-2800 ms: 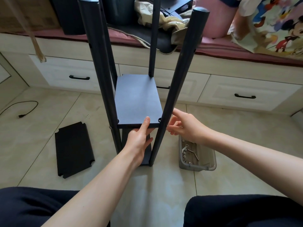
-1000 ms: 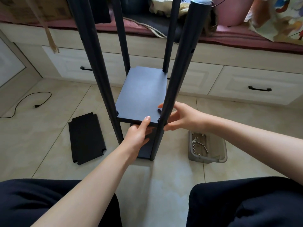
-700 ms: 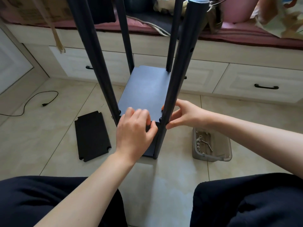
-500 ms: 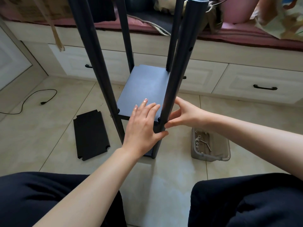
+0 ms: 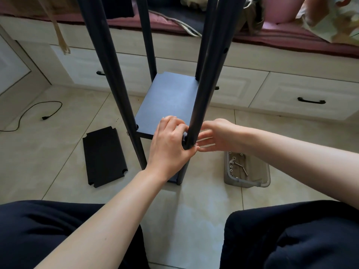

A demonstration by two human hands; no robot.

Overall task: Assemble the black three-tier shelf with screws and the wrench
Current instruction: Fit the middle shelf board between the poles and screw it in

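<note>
Left hand [image 5: 171, 146] fingers curled round near-right post [image 5: 202, 98] at middle shelf board [image 5: 167, 101]; right hand [image 5: 215, 136] fingers pinching small screw [image 5: 195, 146] against same post. Shelf frame upright on floor [image 5: 194, 210], posts' long axis vertical. Spare board [image 5: 104, 156] flat to left; grey tray [image 5: 246, 171] with screws and wrench [image 5: 240, 167] to right; drawers [image 5: 291, 94] behind.

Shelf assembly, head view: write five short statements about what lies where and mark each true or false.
1. A loose black shelf panel lies flat on the floor left of the frame. True.
2. The wrench lies on the middle shelf. False: a wrench-like tool lies in the grey tray with the screws.
3. Both hands meet at the near right pole. True: left hand, right hand.
4. The tray sits left of the frame. False: it is on the right.
5. The drawers behind stand open. False: they are closed.
</note>
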